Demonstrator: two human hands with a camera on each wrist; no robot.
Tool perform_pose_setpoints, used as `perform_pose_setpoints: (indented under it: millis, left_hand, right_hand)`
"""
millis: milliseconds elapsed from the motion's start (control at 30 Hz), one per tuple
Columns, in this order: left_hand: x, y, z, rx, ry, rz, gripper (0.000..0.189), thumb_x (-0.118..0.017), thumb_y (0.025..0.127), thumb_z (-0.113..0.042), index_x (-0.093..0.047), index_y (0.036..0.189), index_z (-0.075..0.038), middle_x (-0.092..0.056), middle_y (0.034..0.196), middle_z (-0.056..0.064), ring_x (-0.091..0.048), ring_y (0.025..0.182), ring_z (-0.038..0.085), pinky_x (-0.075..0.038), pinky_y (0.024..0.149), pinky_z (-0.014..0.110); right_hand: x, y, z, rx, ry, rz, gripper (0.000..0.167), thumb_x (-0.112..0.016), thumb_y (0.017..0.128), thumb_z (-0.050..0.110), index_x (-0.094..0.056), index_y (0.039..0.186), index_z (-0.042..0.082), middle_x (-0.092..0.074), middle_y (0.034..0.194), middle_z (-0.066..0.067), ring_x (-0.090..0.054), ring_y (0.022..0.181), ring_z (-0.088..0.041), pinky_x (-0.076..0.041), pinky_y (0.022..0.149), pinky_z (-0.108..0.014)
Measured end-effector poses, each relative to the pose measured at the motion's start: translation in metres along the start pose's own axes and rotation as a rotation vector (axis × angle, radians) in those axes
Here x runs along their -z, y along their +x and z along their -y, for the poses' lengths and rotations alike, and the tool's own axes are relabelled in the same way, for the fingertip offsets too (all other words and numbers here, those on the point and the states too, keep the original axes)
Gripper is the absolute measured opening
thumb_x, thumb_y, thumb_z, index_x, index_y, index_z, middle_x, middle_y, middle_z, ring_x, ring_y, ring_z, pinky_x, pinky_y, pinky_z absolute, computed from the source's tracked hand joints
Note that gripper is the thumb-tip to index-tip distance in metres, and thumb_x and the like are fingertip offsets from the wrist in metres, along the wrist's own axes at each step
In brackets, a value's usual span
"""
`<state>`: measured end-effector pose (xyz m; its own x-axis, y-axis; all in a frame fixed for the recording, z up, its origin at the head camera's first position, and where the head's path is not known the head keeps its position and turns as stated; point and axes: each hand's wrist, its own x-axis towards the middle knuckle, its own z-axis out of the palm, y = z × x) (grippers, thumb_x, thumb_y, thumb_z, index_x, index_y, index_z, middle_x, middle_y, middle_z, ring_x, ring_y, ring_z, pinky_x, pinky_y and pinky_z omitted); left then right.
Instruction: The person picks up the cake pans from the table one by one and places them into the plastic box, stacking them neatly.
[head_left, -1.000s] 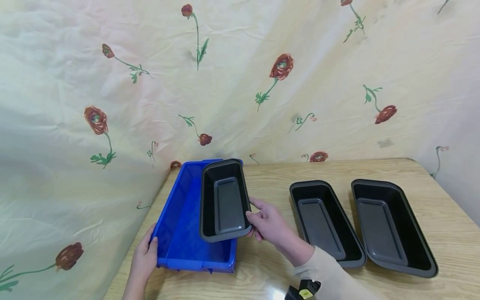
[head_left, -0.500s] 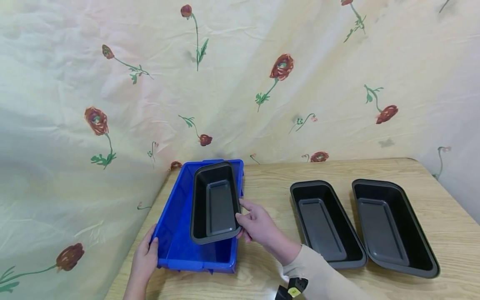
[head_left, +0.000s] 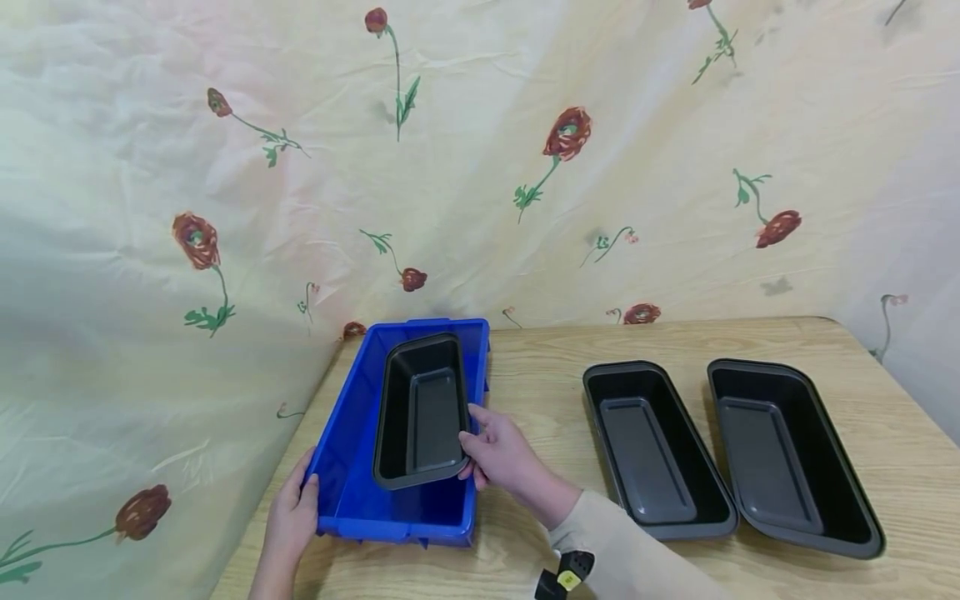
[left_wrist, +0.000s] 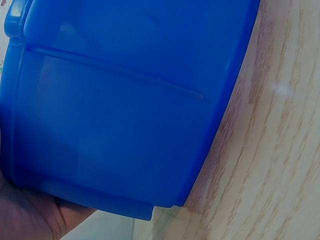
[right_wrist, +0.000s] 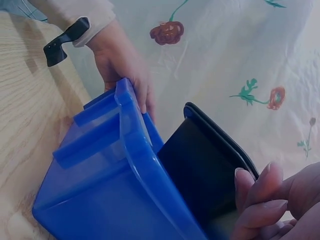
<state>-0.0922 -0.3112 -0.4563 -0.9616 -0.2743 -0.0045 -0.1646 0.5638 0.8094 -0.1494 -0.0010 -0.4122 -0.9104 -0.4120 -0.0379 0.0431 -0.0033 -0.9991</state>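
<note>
A dark loaf pan [head_left: 433,417] hangs tilted over and partly inside a blue plastic bin [head_left: 348,500]. My right hand [head_left: 501,454] pinches the pan's near right corner, thumb on the rim and fingers beneath it. In the right wrist view the pan [right_wrist: 200,165] slants down behind the bin's wall [right_wrist: 100,200], and the right fingers [right_wrist: 262,192] hold its edge. My left hand [head_left: 292,512] grips the bin's left rim near the front corner. The left wrist view has the bin's outer side [left_wrist: 110,120] with part of the left hand [left_wrist: 40,215] under its rim.
Two more dark loaf pans stand to the right on the wooden table [head_left: 540,367]: one nearer the middle [head_left: 648,458], the other [head_left: 780,467] close beside it. A flowered cloth [head_left: 465,167] hangs behind the table and along its left side.
My right hand has carried the loaf pan leftward and slightly down, so it sits lower within the bin's outline. The left hand and the bin stay where they were.
</note>
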Motion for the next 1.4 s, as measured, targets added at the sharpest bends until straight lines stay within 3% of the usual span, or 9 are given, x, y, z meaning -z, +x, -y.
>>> perform_pose_setpoints:
  millis: [200,367,700,1200,1300,1400]
  left_hand:
    - [-0.001,0.0,0.0,0.019,-0.003,0.003,0.05,-0.033,0.112,-0.008,-0.028,0.16,0.004,-0.027,0.16,0.035,-0.026,0.146,0.055,-0.024,0.117,0.069]
    - [-0.001,0.0,0.0,0.03,-0.01,0.012,0.05,-0.032,0.112,-0.007,-0.027,0.161,0.004,-0.026,0.161,0.035,-0.026,0.146,0.055,-0.024,0.116,0.069]
    - [-0.001,-0.001,-0.001,0.03,-0.017,0.011,0.05,-0.032,0.112,-0.008,-0.028,0.16,0.004,-0.027,0.161,0.035,-0.026,0.146,0.055,-0.025,0.117,0.068]
    - [-0.001,0.0,-0.001,0.026,-0.014,-0.005,0.049,-0.034,0.112,-0.006,-0.03,0.16,0.005,-0.028,0.16,0.035,-0.026,0.146,0.054,-0.024,0.118,0.067]
    - [-0.001,0.0,-0.001,0.026,-0.017,-0.005,0.049,-0.034,0.112,-0.006,-0.029,0.16,0.005,-0.028,0.16,0.035,-0.026,0.146,0.054,-0.024,0.118,0.067]
    - [-0.001,0.0,-0.001,0.031,-0.018,-0.006,0.049,-0.034,0.112,-0.007,-0.029,0.16,0.004,-0.028,0.16,0.035,-0.026,0.146,0.054,-0.024,0.117,0.068]
  right_hand:
    - [-0.006,0.002,-0.003,-0.009,-0.022,0.011,0.061,-0.05,0.107,0.0,-0.018,0.156,-0.017,-0.065,0.059,-0.006,-0.052,0.04,-0.007,-0.047,0.043,-0.019]
    - [-0.01,0.007,-0.008,-0.02,-0.033,0.019,0.062,-0.05,0.108,0.001,-0.016,0.156,-0.017,-0.066,0.06,-0.007,-0.052,0.04,-0.006,-0.04,0.039,-0.018]
    - [-0.017,0.015,-0.012,-0.069,-0.114,-0.022,0.063,-0.053,0.107,0.005,-0.021,0.159,-0.011,-0.069,0.064,-0.008,-0.053,0.04,-0.008,-0.039,0.037,-0.018]
    - [-0.023,0.022,-0.01,-0.038,-0.239,-0.041,0.061,-0.054,0.105,0.001,-0.024,0.156,-0.015,-0.066,0.057,-0.005,-0.051,0.038,-0.008,-0.039,0.034,-0.019]
    - [-0.024,0.023,-0.01,-0.034,-0.264,-0.041,0.051,-0.054,0.104,0.0,-0.036,0.151,-0.013,-0.066,0.057,-0.004,-0.052,0.038,-0.008,-0.038,0.034,-0.019]
    - [-0.025,0.023,-0.009,-0.026,-0.297,-0.042,0.031,-0.054,0.104,-0.001,-0.051,0.134,-0.009,-0.065,0.057,-0.004,-0.052,0.037,-0.008,-0.039,0.033,-0.02]
